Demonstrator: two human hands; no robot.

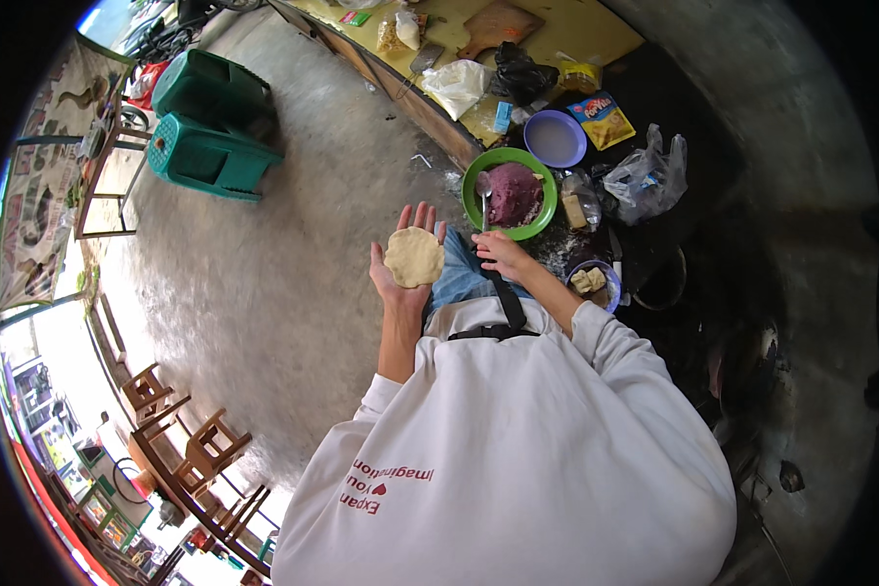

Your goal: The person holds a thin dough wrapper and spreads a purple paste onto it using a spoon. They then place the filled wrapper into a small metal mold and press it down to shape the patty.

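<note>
left hand (400, 262) lies open, palm up, fingers spread, carrying a flat round disc of pale dough (413, 256) on the palm, while right hand (499, 252) grips the handle of a metal spoon (484, 203) resting in the green bowl (547, 205) of purple paste (514, 192).

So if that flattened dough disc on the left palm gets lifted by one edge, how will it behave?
The dough disc lies thin and flat across the open left hand, so it would probably droop and stretch. It looks soft and light, and may tear if pinched. Its matte surface suggests slightly tacky rather than slippery.
</note>
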